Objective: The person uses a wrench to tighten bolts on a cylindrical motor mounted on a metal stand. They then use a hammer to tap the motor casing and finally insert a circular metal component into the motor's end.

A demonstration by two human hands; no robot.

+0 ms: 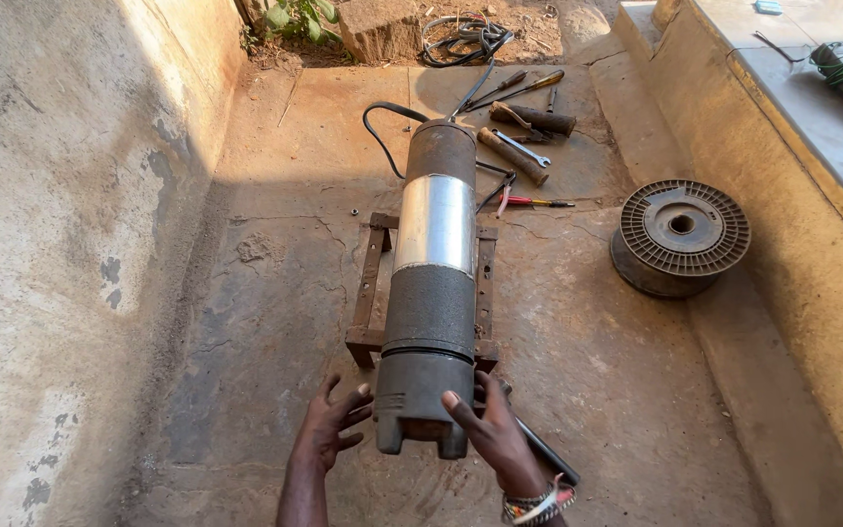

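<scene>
Left hand (329, 429) with fingers spread, just beside the pump (433, 293) end, right hand (495, 434) fingers open, touching its other side, pump lying on a frame (368, 293) beyond the fingers, tools (524, 146) far ahead, spool (680, 234) to the right.

Two bare forearms rise from the bottom edge of the frame, just left and right of centre. The left hand (329, 429) is open, fingers spread and slightly curled, pointing up and to the right, palm turned inward. The right hand (493, 429) is also open, fingers extended upward and to the left, its back toward the camera. Beaded bands circle the right wrist.
</scene>
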